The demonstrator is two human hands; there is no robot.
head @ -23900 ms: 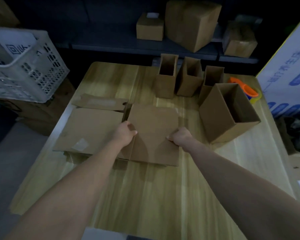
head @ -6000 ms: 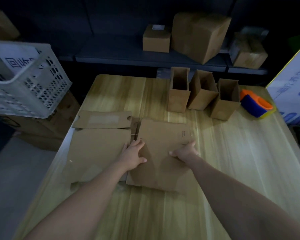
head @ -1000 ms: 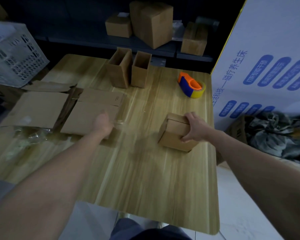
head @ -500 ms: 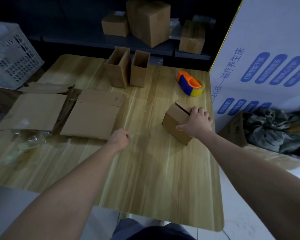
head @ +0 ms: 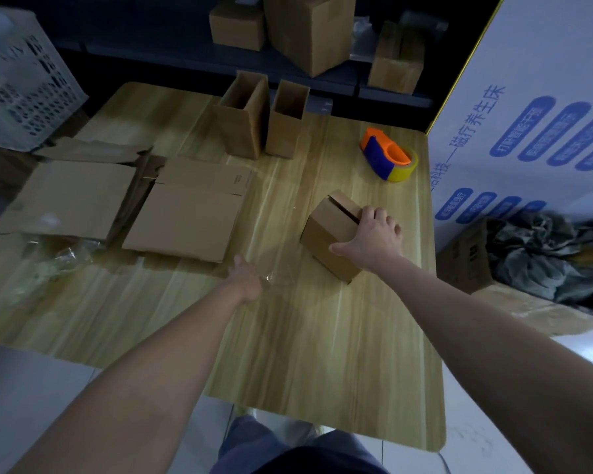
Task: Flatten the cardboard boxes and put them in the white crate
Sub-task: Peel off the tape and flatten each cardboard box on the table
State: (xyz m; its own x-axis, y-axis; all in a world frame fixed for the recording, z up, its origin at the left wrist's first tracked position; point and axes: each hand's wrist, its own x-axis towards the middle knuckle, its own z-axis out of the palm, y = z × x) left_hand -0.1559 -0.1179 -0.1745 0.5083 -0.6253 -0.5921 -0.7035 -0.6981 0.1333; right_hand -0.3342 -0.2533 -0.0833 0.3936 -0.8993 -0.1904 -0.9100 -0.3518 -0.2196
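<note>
The box point(head: 329, 234) sat closed on the right side of the counter point(head: 322, 354), skewed to its edge, with a dark slit between the flaps on its upper face. The right hand point(head: 374, 237) lay over its near top corner. The fingers curled across the edge by the slit and the thumb was spread on the side wall, so that grip was closed on the box.

It looked light and probably empty. Thin corrugated board like this is likely stiff across the walls, weak at the creases, and dry enough not to slip. The slit seemed the best place to take hold: fingers under a flap to lift it, then a press on opposite corners to fold the box flat.

The left hand point(head: 247, 278) hung low over the counter, near the box but apart from it. Its fingers were tucked out of sight, and something clear glinted just beside it. Whether that grip held anything could not be told.

Further left lay two flat boxes point(head: 182, 220), side by side, with crumpled clear plastic point(head: 48, 265) at their near edge. Two open boxes point(head: 242, 121) stood upright at the back, touching or nearly so. A tape dispenser point(head: 389, 157) sat beyond the box, well apart from it. The white crate point(head: 21, 94) stood off the far left corner, and none of the cardboard in view was in it.
</note>
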